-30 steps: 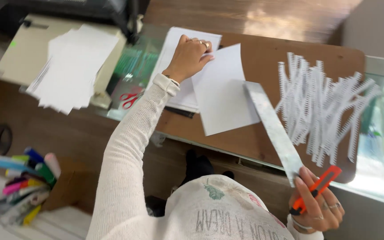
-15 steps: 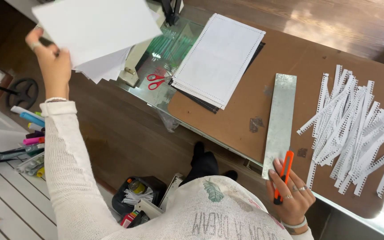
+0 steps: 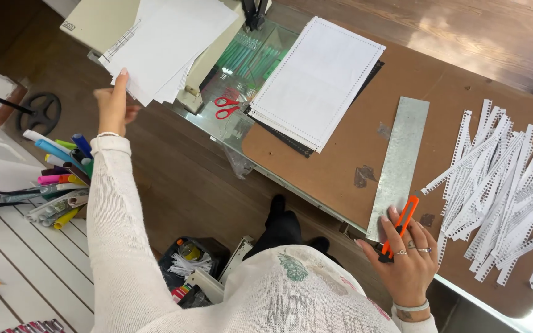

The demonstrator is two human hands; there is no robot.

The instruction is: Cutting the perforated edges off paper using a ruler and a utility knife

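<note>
My left hand (image 3: 115, 106) reaches out to the far left and pinches the lower corner of a white sheet (image 3: 174, 37), which lies over a loose pile of sheets on a beige box (image 3: 97, 21). My right hand (image 3: 405, 259) grips an orange utility knife (image 3: 400, 223) at the near end of a long metal ruler (image 3: 400, 157). The ruler lies flat on a brown board (image 3: 347, 148). A stack of white paper with perforated edges (image 3: 317, 79) rests at the board's far left end.
Several cut perforated paper strips (image 3: 504, 182) are heaped on the board's right side. Red scissors (image 3: 225, 106) lie on the glass tabletop (image 3: 217, 123). Coloured markers and rolls (image 3: 63, 169) lie at the left; a bin of scraps (image 3: 189, 262) stands below the table.
My left hand carried a sheet from the board's stack out to the left and has lowered it onto the pile on the beige box. My right hand stayed by the ruler with the knife.
</note>
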